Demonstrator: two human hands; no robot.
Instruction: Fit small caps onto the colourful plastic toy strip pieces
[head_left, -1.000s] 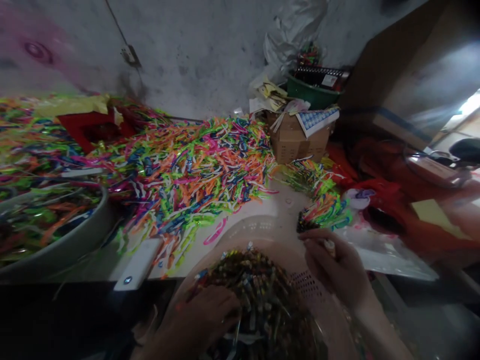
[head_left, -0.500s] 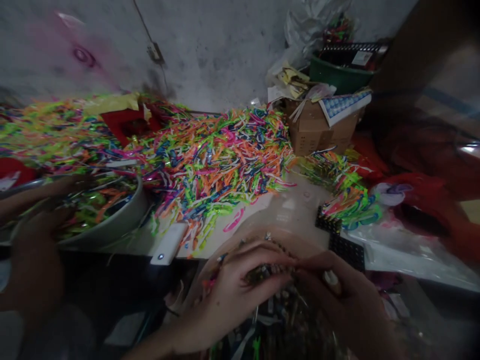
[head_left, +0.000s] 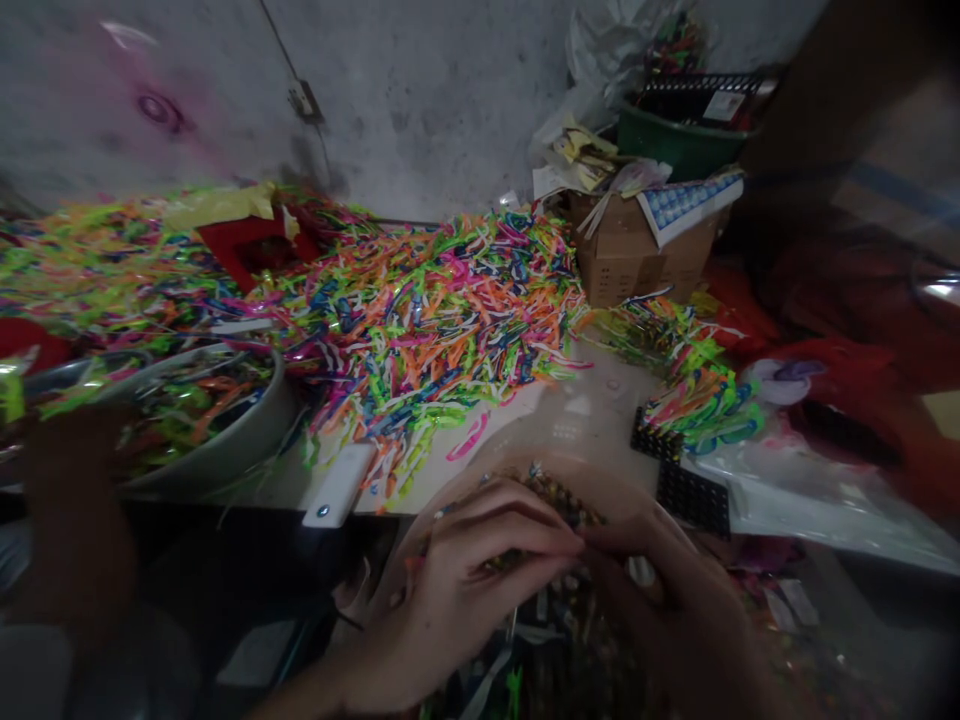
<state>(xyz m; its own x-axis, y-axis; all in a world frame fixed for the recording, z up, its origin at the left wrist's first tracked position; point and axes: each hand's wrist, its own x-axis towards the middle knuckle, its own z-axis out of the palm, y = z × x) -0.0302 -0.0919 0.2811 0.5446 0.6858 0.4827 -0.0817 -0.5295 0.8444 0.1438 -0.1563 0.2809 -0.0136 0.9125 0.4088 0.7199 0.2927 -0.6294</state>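
My left hand (head_left: 487, 560) and my right hand (head_left: 660, 580) meet fingertip to fingertip above a wide pale basin (head_left: 442, 500). Both are closed in a pinch, and whatever lies between the fingertips is too small and dark to make out. Something whitish (head_left: 642, 572) shows at the curled fingers of my right hand. Inside the basin, under the hands, are many small mixed pieces (head_left: 559, 625), with a bright green piece (head_left: 514, 685) near the bottom of the view.
A heap of colourful thin plastic pieces (head_left: 450, 310) covers the table. Left are a white tub (head_left: 281, 405) and a co-worker's arm (head_left: 79, 500). A white phone-like slab (head_left: 339, 487) lies at the edge. Right are a cardboard box (head_left: 637, 255) and black perforated trays (head_left: 694, 497).
My two hands stay pinched together and have shifted slightly left. At the left, the co-worker's hands have moved out of the white tub, leaving its contents more exposed.
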